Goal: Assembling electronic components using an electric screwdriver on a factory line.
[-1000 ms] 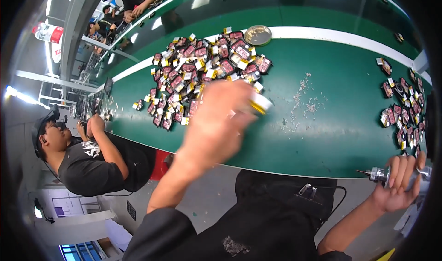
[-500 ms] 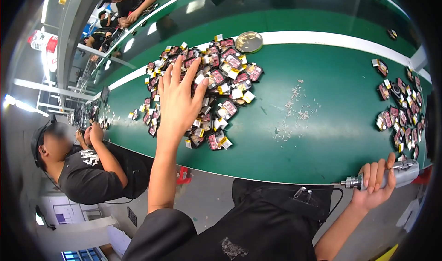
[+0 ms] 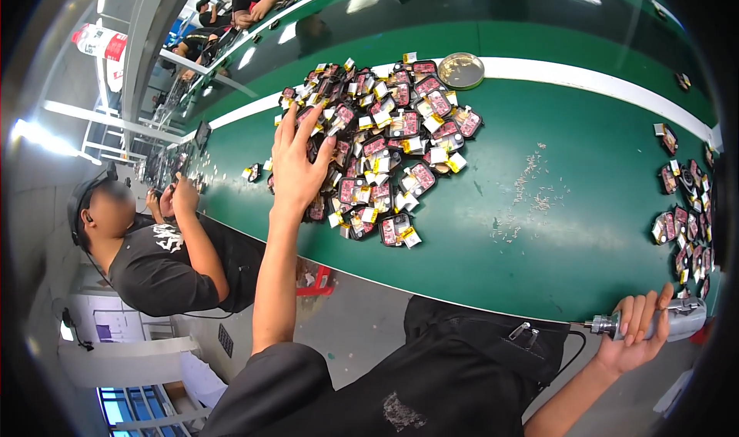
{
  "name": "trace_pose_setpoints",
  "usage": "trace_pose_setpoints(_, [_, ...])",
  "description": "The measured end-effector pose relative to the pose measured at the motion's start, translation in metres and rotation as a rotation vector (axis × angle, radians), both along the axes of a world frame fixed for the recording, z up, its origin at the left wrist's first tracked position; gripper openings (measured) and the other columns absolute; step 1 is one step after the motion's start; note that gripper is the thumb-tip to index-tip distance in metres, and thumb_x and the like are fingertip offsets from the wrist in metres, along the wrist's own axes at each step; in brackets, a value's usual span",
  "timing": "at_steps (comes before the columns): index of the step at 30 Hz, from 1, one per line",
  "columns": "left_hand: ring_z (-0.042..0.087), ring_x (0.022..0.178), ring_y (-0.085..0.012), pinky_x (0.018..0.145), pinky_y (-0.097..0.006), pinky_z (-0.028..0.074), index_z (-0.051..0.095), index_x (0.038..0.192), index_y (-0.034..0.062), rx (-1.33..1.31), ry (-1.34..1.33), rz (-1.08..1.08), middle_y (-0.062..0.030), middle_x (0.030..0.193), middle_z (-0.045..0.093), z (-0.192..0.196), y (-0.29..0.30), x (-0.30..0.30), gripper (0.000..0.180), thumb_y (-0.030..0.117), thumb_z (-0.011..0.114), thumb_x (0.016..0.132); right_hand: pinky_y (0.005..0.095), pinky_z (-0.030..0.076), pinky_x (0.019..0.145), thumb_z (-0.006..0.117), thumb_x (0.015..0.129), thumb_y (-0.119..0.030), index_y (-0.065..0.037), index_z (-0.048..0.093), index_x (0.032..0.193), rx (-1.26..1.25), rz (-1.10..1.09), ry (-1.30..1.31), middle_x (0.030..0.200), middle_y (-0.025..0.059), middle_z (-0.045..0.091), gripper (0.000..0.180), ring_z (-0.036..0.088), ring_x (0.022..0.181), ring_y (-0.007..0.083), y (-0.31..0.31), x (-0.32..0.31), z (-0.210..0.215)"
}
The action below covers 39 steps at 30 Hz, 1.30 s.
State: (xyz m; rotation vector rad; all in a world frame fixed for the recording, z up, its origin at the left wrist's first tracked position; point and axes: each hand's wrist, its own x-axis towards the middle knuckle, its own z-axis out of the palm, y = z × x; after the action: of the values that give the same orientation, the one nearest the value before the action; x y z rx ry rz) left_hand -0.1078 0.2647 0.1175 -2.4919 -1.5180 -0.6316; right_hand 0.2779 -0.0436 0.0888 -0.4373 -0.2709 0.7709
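Observation:
My left hand (image 3: pixel 302 164), fingers spread, lies over the left side of a heap of small black-cased electronic units (image 3: pixel 419 179). These have pink circuit boards and silver battery cells with yellow tape. It hides some units, and I cannot tell how firmly it touches them. By the bench's near edge at the right, my right hand (image 3: pixel 633 331) is wrapped round a grey electric screwdriver (image 3: pixel 687 318), whose bit points left. Tiny screws or pins (image 3: pixel 539 194) lie scattered on the green bench top (image 3: pixel 477 271), between the heap and a second group of units (image 3: pixel 680 225).
A round, shallow dish (image 3: pixel 462 70) stands behind the heap on the white rail (image 3: pixel 570 75). At the left, a co-worker in a black shirt (image 3: pixel 165 267) handles something at the same bench. More people sit across the far line. A red stool (image 3: pixel 314 277) shows below the edge.
The whole view has shifted, so the bench things appear farther right. Against the heap, my left hand has moved toward its left side. My right hand still holds the screwdriver.

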Motion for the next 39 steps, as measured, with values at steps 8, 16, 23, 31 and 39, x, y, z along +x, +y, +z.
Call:
trace_pose_setpoints(8, [0.030, 0.135, -0.0393, 0.110, -0.046, 0.026, 0.040, 0.141, 0.0132, -0.085, 0.052, 0.251, -0.0226, 0.150, 0.026, -0.007, 0.002, -0.052, 0.054, 0.042, 0.044, 0.096, 0.0222, 0.032, 0.043, 0.047, 0.089, -0.005, -0.006, 0.037, 0.091, 0.027, 0.011, 0.020, 0.048, -0.0025, 0.033, 0.011, 0.031, 0.038, 0.0069, 0.001, 0.002, 0.000])
trace_pose_setpoints(16, [0.029, 0.135, -0.0401, 0.112, -0.043, 0.022, 0.039, 0.141, 0.0066, -0.192, -0.013, 0.311, -0.0277, 0.146, 0.030, -0.015, 0.010, -0.090, 0.048, 0.028, 0.038, 0.098, 0.0239, 0.034, 0.045, 0.046, 0.090, -0.006, -0.004, 0.038, 0.093, 0.029, 0.015, 0.033, 0.050, -0.0016, 0.034, 0.008, 0.033, 0.039, 0.0081, -0.001, 0.002, 0.002])
trace_pose_setpoints(23, [0.040, 0.128, -0.0361, 0.107, -0.043, 0.030, 0.046, 0.132, -0.0006, 0.129, -0.090, 0.079, -0.0229, 0.136, 0.044, 0.021, -0.027, -0.005, 0.042, 0.011, 0.049, 0.092, 0.0256, 0.035, 0.045, 0.046, 0.091, -0.008, -0.004, 0.041, 0.094, 0.050, 0.053, 0.021, 0.050, -0.0001, 0.036, 0.008, 0.034, 0.039, 0.0095, -0.002, 0.003, 0.000])
trace_pose_setpoints(31, [0.054, 0.118, -0.0306, 0.103, -0.039, 0.037, 0.059, 0.117, 0.0004, 0.081, -0.146, -0.224, -0.0156, 0.120, 0.060, 0.040, -0.048, 0.097, 0.032, 0.002, 0.059, 0.085, 0.0262, 0.035, 0.046, 0.046, 0.092, -0.012, -0.005, 0.044, 0.095, 0.041, 0.054, -0.001, 0.051, -0.0007, 0.036, 0.008, 0.035, 0.039, 0.0090, 0.002, 0.003, 0.000])
trace_pose_setpoints(39, [0.056, 0.106, -0.0363, 0.091, -0.042, 0.044, 0.060, 0.112, 0.0029, 0.026, -0.051, -0.232, -0.0171, 0.113, 0.061, 0.038, 0.040, 0.099, 0.025, 0.010, 0.057, 0.088, 0.0254, 0.035, 0.044, 0.046, 0.092, -0.013, -0.006, 0.041, 0.094, 0.030, 0.031, -0.009, 0.050, -0.0016, 0.035, 0.009, 0.034, 0.038, 0.0082, -0.002, 0.005, -0.002])
